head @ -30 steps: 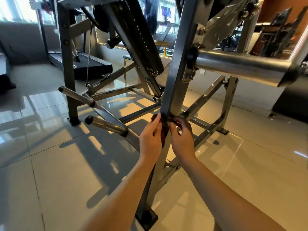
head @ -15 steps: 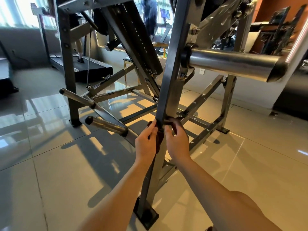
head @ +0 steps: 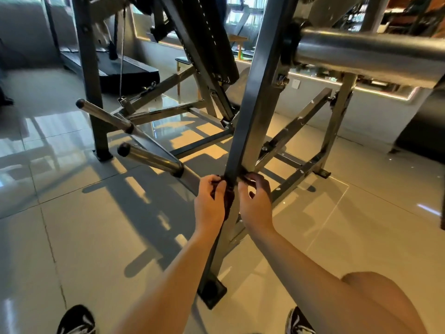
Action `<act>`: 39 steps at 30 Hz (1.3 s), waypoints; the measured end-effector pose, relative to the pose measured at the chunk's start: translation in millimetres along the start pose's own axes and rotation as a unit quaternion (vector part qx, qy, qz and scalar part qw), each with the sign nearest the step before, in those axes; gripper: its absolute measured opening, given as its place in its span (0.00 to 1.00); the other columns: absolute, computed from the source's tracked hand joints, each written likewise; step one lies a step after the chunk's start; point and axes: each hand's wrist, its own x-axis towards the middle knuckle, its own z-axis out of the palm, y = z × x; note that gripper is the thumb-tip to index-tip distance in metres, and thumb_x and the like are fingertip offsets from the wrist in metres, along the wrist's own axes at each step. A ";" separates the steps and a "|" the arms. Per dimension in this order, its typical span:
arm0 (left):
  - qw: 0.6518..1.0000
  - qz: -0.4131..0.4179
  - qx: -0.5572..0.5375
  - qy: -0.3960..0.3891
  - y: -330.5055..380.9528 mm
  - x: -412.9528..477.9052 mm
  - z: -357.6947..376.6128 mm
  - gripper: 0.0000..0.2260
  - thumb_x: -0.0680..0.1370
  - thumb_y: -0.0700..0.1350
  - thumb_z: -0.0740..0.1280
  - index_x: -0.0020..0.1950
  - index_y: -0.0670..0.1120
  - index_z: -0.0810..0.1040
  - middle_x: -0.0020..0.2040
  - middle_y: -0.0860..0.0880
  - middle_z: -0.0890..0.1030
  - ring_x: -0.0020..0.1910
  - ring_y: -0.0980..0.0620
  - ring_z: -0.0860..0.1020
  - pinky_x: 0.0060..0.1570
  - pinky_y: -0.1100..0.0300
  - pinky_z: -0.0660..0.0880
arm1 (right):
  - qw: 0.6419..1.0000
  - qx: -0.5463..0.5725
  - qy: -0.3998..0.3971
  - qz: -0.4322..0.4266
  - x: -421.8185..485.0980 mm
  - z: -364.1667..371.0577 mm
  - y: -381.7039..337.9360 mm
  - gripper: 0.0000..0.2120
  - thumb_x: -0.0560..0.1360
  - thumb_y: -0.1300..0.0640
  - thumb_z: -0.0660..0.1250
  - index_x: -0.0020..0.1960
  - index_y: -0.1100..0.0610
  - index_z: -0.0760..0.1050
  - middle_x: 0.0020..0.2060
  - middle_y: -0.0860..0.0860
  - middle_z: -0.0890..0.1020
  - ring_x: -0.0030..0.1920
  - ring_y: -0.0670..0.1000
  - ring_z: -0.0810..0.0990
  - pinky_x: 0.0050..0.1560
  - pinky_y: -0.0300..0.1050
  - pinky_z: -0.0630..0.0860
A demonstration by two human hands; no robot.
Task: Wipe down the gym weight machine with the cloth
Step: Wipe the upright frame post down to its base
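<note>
A grey steel weight machine fills the view; its slanted front post (head: 255, 97) runs from the top centre down to a black foot plate (head: 212, 294). A dark cloth (head: 228, 200) is wrapped round the post low down. My left hand (head: 209, 206) grips the cloth on the post's left side. My right hand (head: 256, 203) pinches the cloth's other end on the right side, fingers curled round the post. Most of the cloth is hidden between my hands and behind the post.
A thick chrome weight horn (head: 375, 56) juts out at the upper right, above my right arm. Two shorter chrome pegs (head: 149, 159) stick out at the left. Glossy floor tiles (head: 79, 232) lie all round. My shoes (head: 77, 320) show at the bottom edge. A treadmill (head: 115, 68) stands behind.
Both hands have slid down the post with the cloth. My head has tilted lower, so my shoes and a knee have come into view.
</note>
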 end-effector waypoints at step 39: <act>0.912 0.014 -0.011 -0.410 -64.9 34.8 -138.0 0.16 0.82 0.51 0.65 0.70 0.54 0.70 0.66 0.53 0.73 0.65 0.53 0.74 0.61 0.58 0.77 | 0.941 0.141 0.249 0.183 -99.1 130.6 -16.3 0.08 0.81 0.59 0.67 0.53 0.46 0.81 0.54 0.48 0.83 0.57 0.52 0.82 0.59 0.54 0.82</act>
